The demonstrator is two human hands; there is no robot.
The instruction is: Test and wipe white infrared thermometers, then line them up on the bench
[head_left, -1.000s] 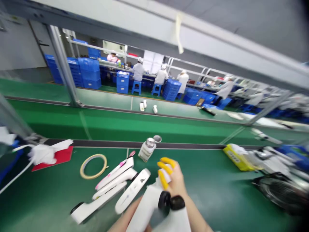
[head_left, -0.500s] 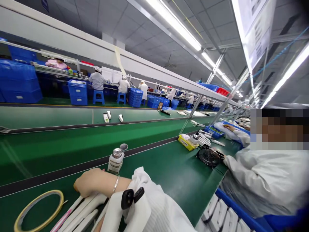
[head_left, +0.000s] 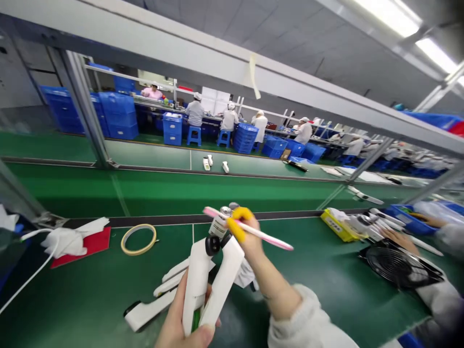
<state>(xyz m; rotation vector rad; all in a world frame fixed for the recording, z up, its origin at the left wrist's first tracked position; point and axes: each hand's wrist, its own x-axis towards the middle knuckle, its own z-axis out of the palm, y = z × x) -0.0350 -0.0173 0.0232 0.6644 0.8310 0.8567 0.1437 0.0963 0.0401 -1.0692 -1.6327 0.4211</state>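
Note:
My left hand (head_left: 190,324) is closed around two white angled handheld housing pieces (head_left: 195,285) with black round ends. They stand nearly upright and spread in a V, with something green between them low down. My right hand (head_left: 250,237), with yellow covers on its fingertips, pinches a slim pink-and-white pen-like stick (head_left: 270,238). The stick slants just above the housings, and its tip passes in front of a small white dispenser bottle (head_left: 218,226) with a metal top. More white housings (head_left: 150,309) lie on the green bench beside my left hand.
A tape roll (head_left: 138,239) lies left of the bottle. Farther left, a white cloth and cable sit by a red sheet (head_left: 97,246). On the right are a yellow bin (head_left: 339,226), a black fan (head_left: 398,266) and a co-worker's hands. A metal upright (head_left: 87,111) stands at left.
My right hand has lifted the pink-and-white stick off the bench and brought it right, over the housings. The view has swung left, and my left hand with the housings now shows.

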